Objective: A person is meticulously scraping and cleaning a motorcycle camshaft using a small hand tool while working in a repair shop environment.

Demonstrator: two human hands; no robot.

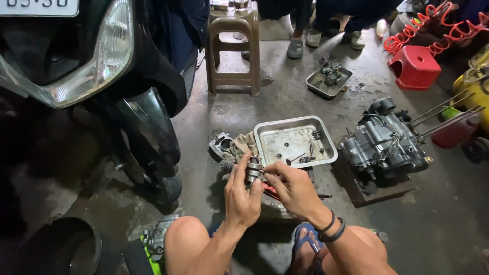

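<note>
I crouch on a workshop floor with a small grey metal shaft part [253,170] held up between both hands. My left hand [241,197] grips it from the left side, fingers wrapped round it. My right hand [294,187] pinches its right end with the fingertips; two dark bands ring that wrist. Just beyond the hands lies a rectangular metal tray [265,147] with a few small bolts and a spring in it, and a dirty rag [239,146] beside it.
A motorcycle engine [383,143] sits on a board at the right. A scooter's front wheel [153,147] and headlamp fill the left. A brown plastic stool [233,51], a second tray of parts [329,80], a red stool [415,66] and another person's feet [295,48] lie farther off.
</note>
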